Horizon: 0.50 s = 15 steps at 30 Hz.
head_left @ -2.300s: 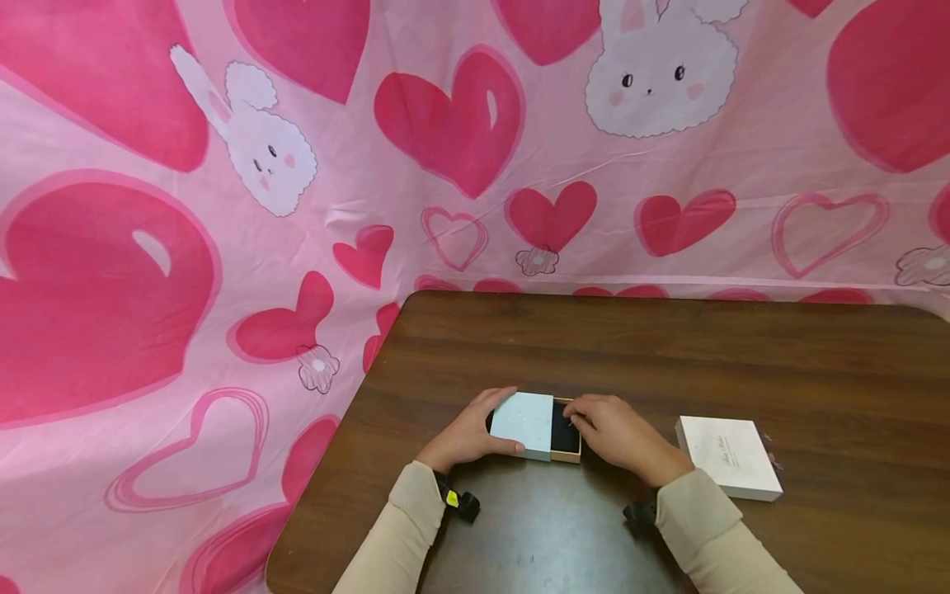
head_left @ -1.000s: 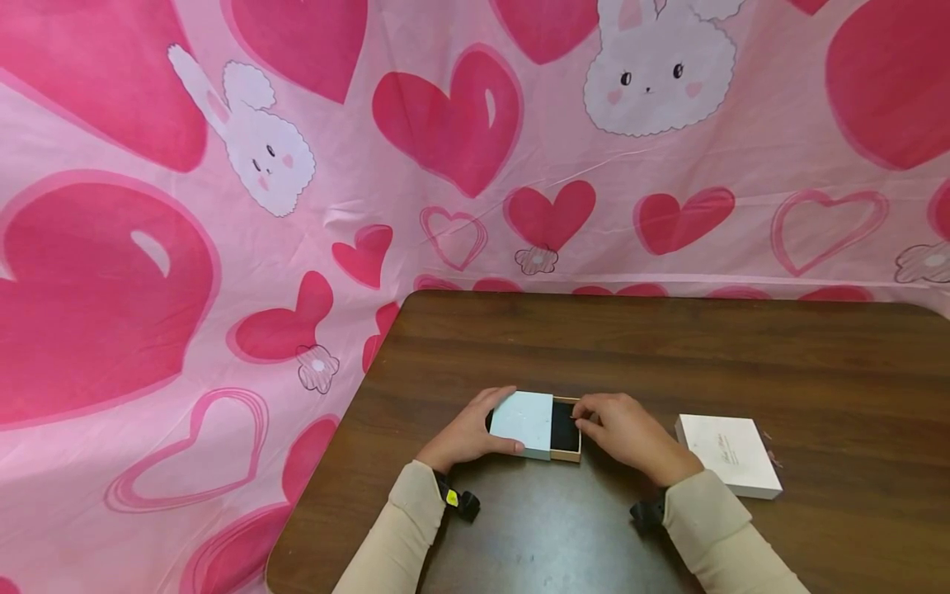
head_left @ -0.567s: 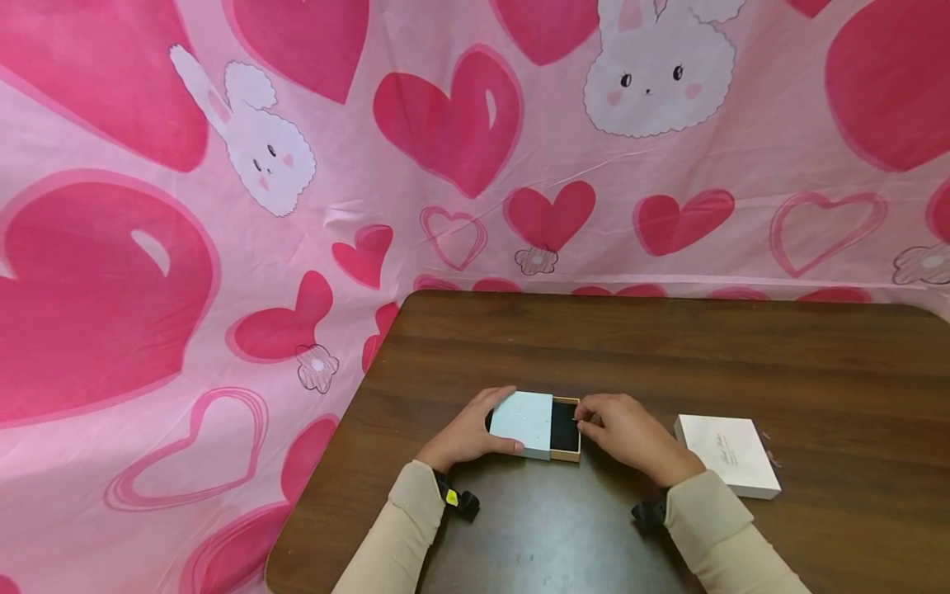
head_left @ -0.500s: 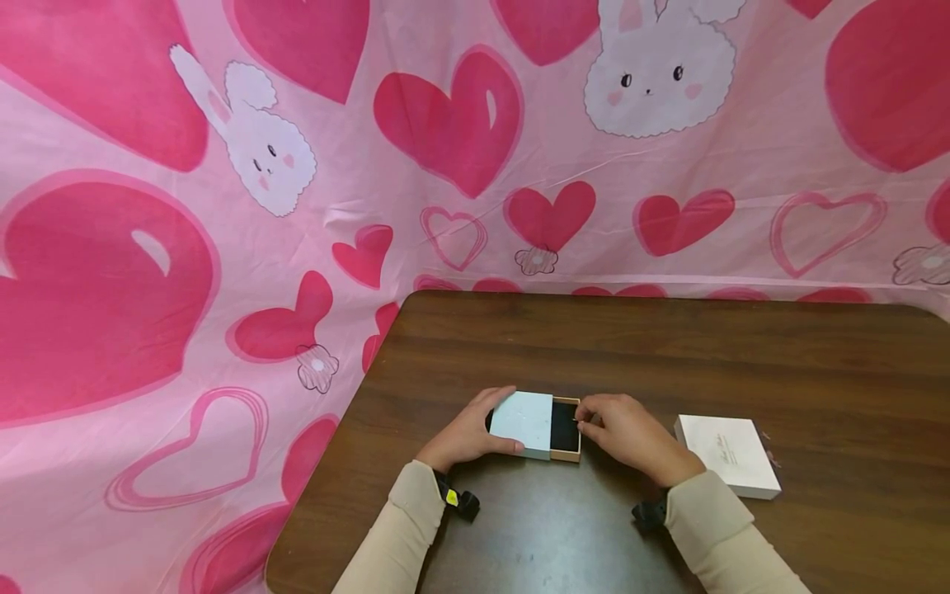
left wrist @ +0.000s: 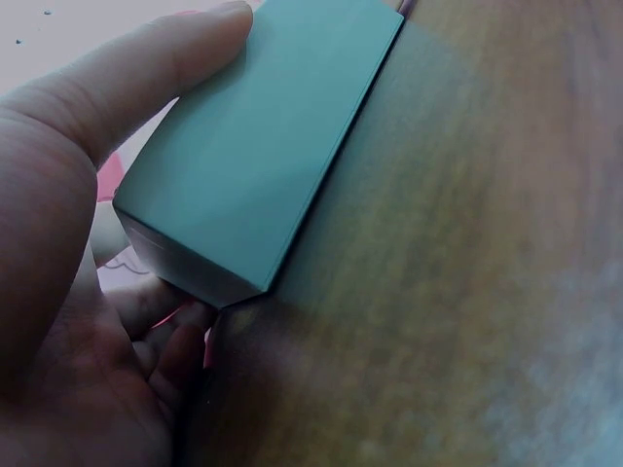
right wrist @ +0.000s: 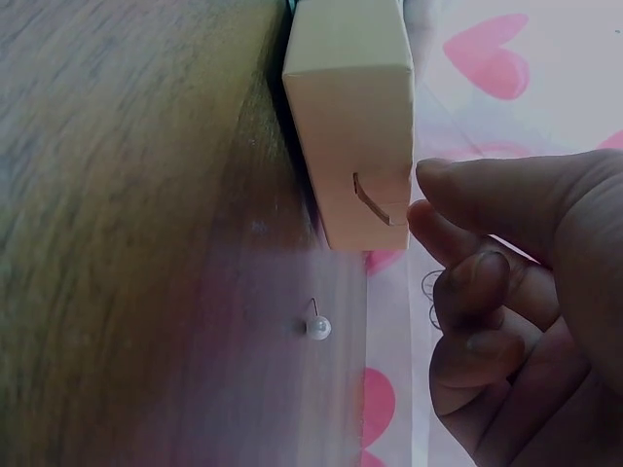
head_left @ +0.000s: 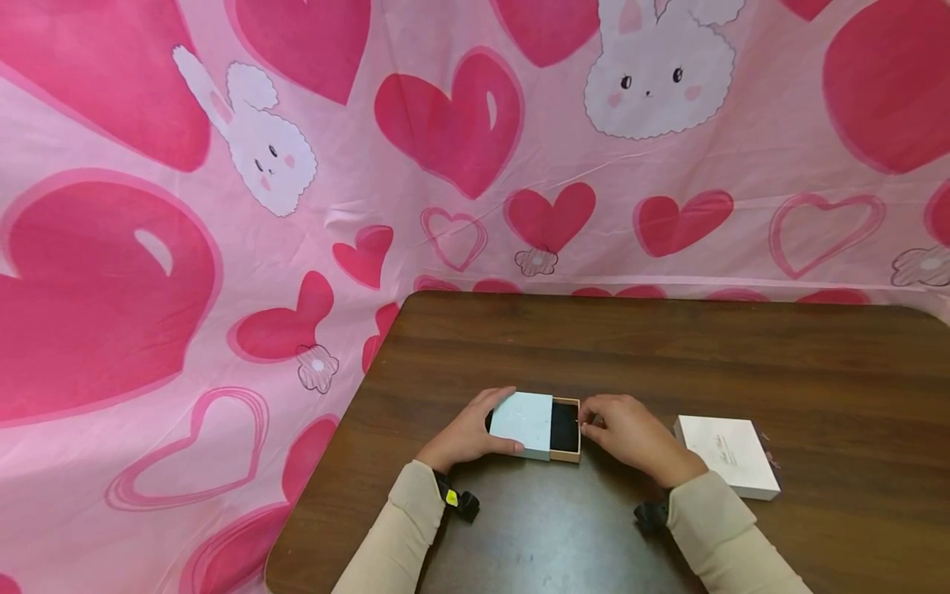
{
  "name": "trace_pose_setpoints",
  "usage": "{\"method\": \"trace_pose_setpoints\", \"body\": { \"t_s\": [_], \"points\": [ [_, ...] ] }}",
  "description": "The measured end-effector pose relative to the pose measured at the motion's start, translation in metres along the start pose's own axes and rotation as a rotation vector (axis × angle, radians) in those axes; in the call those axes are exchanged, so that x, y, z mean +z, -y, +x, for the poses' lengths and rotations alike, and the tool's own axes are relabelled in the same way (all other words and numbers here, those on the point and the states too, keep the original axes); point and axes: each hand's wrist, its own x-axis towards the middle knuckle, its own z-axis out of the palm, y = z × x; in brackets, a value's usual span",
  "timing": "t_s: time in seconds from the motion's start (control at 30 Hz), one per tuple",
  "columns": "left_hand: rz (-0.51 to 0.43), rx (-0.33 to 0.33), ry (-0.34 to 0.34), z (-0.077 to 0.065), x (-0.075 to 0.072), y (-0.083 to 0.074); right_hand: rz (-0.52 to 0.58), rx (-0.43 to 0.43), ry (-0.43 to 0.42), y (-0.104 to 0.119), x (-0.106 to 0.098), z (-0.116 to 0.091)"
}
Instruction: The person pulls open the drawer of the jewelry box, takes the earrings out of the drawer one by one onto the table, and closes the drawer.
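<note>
My left hand grips a pale blue box sleeve from its left end, the thumb lying along the near side. A tan inner drawer sticks out to the right, with a black insert inside. Its end wall has a curved cut near the top edge. My right hand is at that edge, fingers curled, thumb and index fingertips close together. I cannot tell whether they pinch something small. On the table beyond the drawer lies a small white pearl with a thin reddish stem.
A flat white box with dark print stands right of my right hand, small dark pinkish bits at its far side. The brown wooden table has a rounded left corner. Pink heart-and-rabbit cloth hangs behind it and to the left.
My right hand has drawn slightly right, from over the black insert to the drawer's end edge. The left hand, the sleeve and the drawer have stayed in place.
</note>
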Motion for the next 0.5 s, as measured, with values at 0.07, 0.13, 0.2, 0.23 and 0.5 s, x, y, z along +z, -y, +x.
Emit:
{"method": "trace_pose_setpoints", "body": {
  "t_s": [0.07, 0.13, 0.2, 0.23, 0.5],
  "points": [
    [0.002, 0.001, 0.001, -0.0003, -0.0003, -0.0003, 0.0, 0.002, 0.001, -0.0001, -0.0004, 0.0],
    [0.002, 0.001, 0.003, -0.0006, -0.0004, -0.0007, 0.001, -0.005, 0.0, -0.0006, -0.0005, -0.0003],
    [0.0, 0.001, 0.004, -0.0007, -0.0005, -0.0009, -0.001, -0.011, -0.005, -0.0011, 0.0, -0.0005],
    [0.0, 0.001, 0.005, -0.0008, -0.0005, -0.0011, -0.001, -0.014, -0.008, -0.0012, 0.0003, -0.0006],
    [-0.006, -0.001, 0.006, -0.0007, -0.0005, -0.0004, 0.007, -0.031, -0.012, -0.0031, 0.0007, -0.0016]
  ]
}}
